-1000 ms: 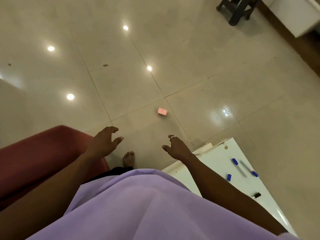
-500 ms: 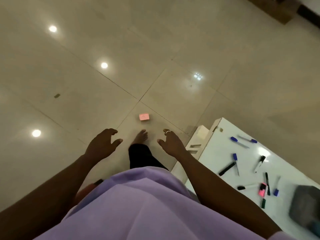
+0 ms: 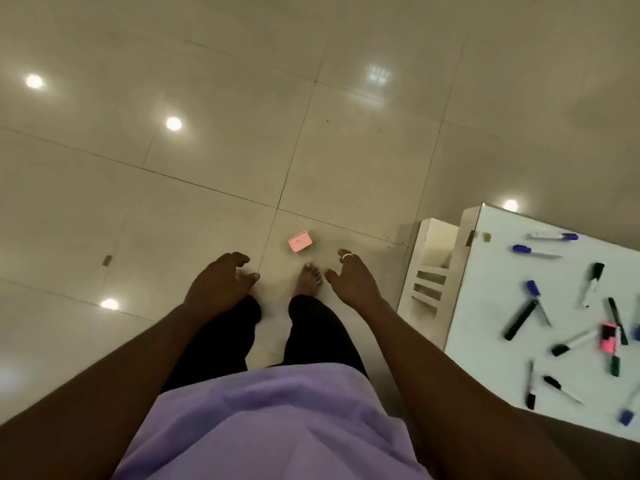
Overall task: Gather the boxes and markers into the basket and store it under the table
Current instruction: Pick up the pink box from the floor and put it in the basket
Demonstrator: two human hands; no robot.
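Pink box [image 3: 300, 241] on floor, just ahead between both hands; right hand [image 3: 349, 279] nearer, left hand [image 3: 218, 284] farther, fingers loosely curled, empty.

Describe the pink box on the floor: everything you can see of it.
The pink box is small and rectangular with rounded corners. It looks like smooth plastic, with a faint mark on top too blurred to read. It lies flat, slightly skewed, on the glossy tiled floor beside a grout line, just ahead of a bare foot. Only the floor touches it.
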